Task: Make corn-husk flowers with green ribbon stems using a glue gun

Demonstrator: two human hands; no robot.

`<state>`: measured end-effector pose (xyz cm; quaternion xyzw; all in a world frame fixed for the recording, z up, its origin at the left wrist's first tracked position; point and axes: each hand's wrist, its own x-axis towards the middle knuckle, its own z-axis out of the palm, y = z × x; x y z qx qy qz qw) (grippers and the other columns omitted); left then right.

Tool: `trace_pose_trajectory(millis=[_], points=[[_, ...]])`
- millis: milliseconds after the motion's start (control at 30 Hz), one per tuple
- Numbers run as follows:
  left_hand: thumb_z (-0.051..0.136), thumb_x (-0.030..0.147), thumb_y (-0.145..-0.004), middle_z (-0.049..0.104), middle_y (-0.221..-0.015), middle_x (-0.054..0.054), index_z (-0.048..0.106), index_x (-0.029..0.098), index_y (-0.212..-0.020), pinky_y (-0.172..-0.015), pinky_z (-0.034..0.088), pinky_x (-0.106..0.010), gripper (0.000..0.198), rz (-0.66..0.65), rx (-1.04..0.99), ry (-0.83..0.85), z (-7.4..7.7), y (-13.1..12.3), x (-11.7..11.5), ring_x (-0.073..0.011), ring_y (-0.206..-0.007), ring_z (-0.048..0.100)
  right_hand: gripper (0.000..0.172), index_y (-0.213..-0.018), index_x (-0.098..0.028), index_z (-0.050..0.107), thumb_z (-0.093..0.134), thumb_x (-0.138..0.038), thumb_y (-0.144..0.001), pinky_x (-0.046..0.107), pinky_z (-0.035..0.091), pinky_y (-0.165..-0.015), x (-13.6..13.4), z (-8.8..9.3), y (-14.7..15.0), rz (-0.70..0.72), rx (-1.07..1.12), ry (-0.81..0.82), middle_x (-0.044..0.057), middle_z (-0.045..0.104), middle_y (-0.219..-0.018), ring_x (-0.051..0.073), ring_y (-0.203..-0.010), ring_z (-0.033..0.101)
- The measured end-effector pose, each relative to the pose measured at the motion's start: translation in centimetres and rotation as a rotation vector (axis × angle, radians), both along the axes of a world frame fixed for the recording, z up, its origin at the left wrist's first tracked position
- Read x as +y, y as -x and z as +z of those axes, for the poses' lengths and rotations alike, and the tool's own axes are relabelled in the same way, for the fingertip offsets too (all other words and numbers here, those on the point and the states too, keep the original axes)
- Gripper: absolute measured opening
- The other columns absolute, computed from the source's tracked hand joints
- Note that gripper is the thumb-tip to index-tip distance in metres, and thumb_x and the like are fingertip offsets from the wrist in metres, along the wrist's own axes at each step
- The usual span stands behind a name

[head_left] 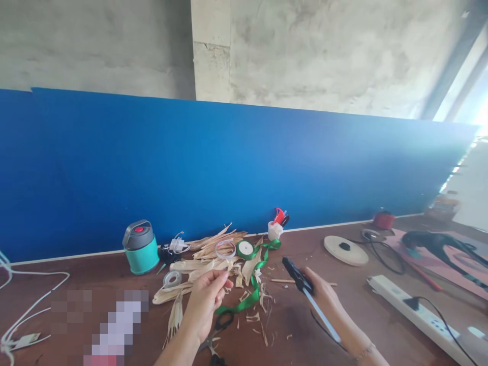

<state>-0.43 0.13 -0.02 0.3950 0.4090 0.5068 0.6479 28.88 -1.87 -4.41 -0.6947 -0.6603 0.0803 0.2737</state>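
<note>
My left hand (206, 300) is raised over the brown table (95, 284), fingers pinched on a small pale piece of corn husk (230, 265). My right hand (323, 292) is closed round a black glue gun (298, 276) with a white glue stick trailing back along my wrist. Its nozzle points left toward the husk piece. Below and behind my hands lies a heap of dried husk strips (208, 254) with a green ribbon (249, 297) running through it from a ribbon spool (245, 248). Black-handled scissors (217, 330) lie under my left wrist.
A teal lidded container (140, 247) stands at the back left by a blue wall panel (229, 168). Tape rolls (172, 278), a white cup of pens (275, 229), a round white disc (345, 249), a white power strip (419, 312) and white cables (23, 305) lie about.
</note>
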Motion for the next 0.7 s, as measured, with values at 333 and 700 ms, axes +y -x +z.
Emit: trace_pose_trajectory(millis=[333, 700], points=[[0.070, 0.041, -0.064, 0.069, -0.062, -0.004, 0.060, 0.013, -0.074, -0.035, 0.032, -0.015, 0.031, 0.038, 0.108, -0.012, -0.5, -0.9, -0.2, -0.0095, -0.045, 0.056, 0.005, -0.073, -0.022, 0.060, 0.056, -0.022, -0.076, 0.025, 0.043, -0.060, -1.6, 2.5, 10.0, 0.288, 0.314, -0.245, 0.002, 0.062, -0.075, 0.019, -0.069, 0.057], [0.072, 0.051, -0.057, 0.062, -0.050, 0.002, 0.058, 0.016, -0.070, -0.028, 0.034, -0.016, 0.040, 0.084, 0.127, -0.047, -2.3, -1.5, 0.5, -0.0132, -0.040, 0.059, 0.011, -0.066, -0.018, 0.050, 0.054, -0.013, -0.075, 0.021, 0.036, -0.057, -0.6, 2.6, 11.2, 0.323, 0.304, -0.193, -0.001, 0.053, -0.070, 0.014, -0.062, 0.051]])
